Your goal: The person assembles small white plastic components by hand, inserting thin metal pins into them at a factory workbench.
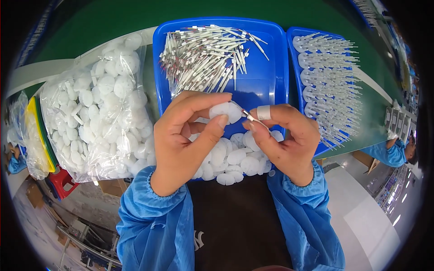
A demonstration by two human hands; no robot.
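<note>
Pinched between the thumb and index finger of my left hand [183,140] is a thin white rounded plastic piece [225,111]. My right hand [289,133], with white tape round its index finger, pinches a slim white stick-like part [257,120] with a dark end. That end meets the right edge of the plastic piece; whether it sits inside cannot be made out. Both hands are above a blue tray [264,81]. Many similar slim parts [203,56] are heaped at its far side. Loose white rounded pieces [239,158] lie below my hands at its near side.
A clear bag [99,113] full of white pieces lies to the left. On the right, another blue tray [294,38] holds rows of pieces with sticks attached [330,81]. A red plastic object [63,183] is at lower left. Another person's blue sleeve [389,153] shows at far right.
</note>
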